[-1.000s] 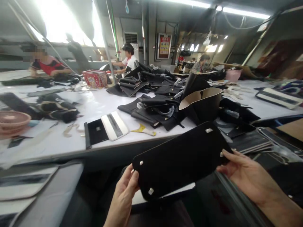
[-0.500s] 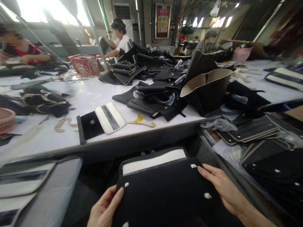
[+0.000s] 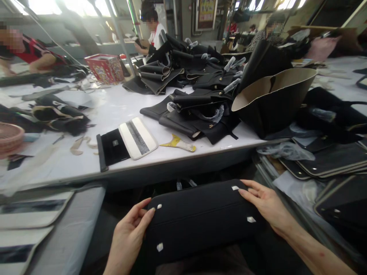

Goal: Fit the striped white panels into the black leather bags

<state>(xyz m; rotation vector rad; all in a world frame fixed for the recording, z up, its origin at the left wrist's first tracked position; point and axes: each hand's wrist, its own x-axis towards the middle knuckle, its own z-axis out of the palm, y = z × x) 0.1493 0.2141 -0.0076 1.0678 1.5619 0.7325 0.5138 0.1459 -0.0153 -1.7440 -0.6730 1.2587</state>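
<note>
Left hand (image 3: 129,229), right hand (image 3: 266,204) gripping black panel (image 3: 200,223); beyond, white table (image 3: 110,107) bearing black bags (image 3: 186,124), red box (image 3: 106,71).

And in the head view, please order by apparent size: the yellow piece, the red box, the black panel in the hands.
1. Black panel, probably enlarged by its nearness
2. Red box
3. Yellow piece

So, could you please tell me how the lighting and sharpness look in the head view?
Head view: glare washes out the windows at upper left; also head view: the pink basket at the left edge is blurred, while pale studs stand out against the black panel.
</note>
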